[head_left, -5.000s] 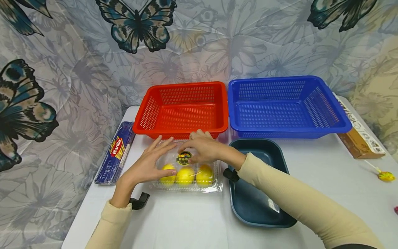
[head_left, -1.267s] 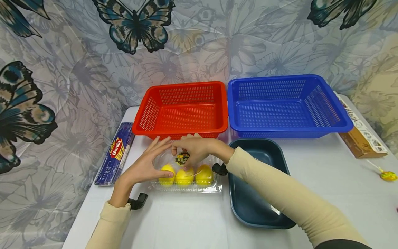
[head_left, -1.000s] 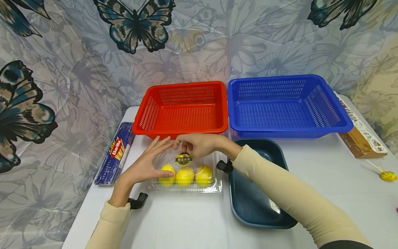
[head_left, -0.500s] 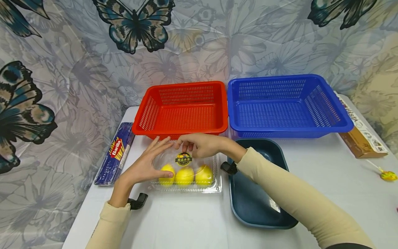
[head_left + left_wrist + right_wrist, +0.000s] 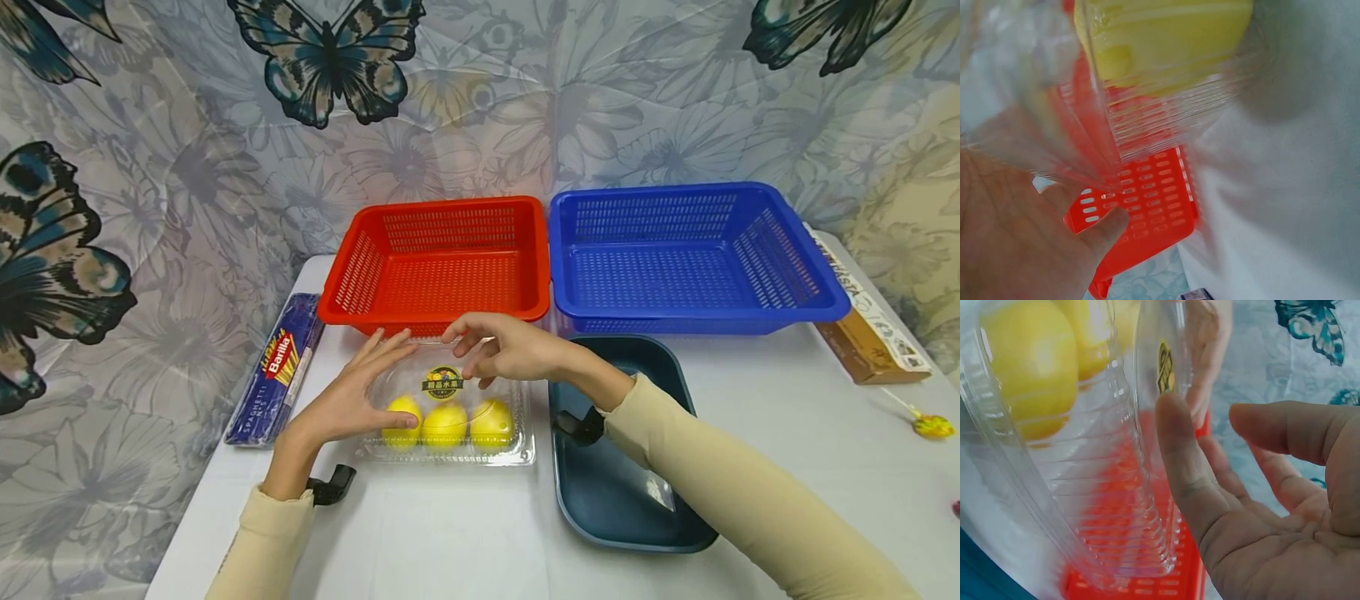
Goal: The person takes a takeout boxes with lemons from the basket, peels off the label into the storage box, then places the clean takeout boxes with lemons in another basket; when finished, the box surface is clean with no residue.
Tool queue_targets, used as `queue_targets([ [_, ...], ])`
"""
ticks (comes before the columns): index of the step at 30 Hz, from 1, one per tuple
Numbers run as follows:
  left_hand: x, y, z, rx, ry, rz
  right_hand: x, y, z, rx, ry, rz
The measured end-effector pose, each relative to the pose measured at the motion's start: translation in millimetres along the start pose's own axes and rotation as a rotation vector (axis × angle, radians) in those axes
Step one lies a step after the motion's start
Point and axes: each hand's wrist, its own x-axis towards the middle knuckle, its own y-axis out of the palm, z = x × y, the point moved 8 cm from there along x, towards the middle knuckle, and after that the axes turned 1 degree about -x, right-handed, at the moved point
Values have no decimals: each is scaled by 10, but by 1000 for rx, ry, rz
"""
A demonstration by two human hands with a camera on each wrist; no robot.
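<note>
A clear plastic fruit box (image 5: 487, 373) lies on the table with its lid down. Three yellow lemons (image 5: 445, 423) show in a row along its near side, and a dark round sticker (image 5: 442, 382) with fruit pictures is on the lid. My left hand (image 5: 351, 398) rests along the box's left side, fingers spread and thumb over the nearest lemon. Above the lid's far right part hovers my right hand (image 5: 517, 346), its fingers loosely bent with nothing between them. In the right wrist view a fingertip (image 5: 1175, 415) overlaps the lid near the sticker.
Behind the box stand a red basket (image 5: 457, 321) and a blue basket (image 5: 697, 315). A dark teal tray (image 5: 600, 492) sits under my right forearm. Blue spaghetti packet (image 5: 273, 375) at left; brown pasta box (image 5: 873, 350) and yellow-wrapped lollipop (image 5: 932, 426) at right.
My right hand has drawn back to the right from the sticker, its fingers uncurling, and the whole sticker now shows. The left hand and the fruit box stay in place.
</note>
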Motion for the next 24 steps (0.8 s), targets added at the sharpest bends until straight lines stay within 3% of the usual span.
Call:
queue_targets([
  [6, 4, -6, -24, -2, -2, -2, -90, 24, -33, 64, 57, -39],
  [17, -3, -4, -28, 1, -10, 1, -119, 91, -41, 105, 59, -42],
  [24, -2, -9, -27, 2, -16, -3, -130, 52, -26, 155, 99, -88],
])
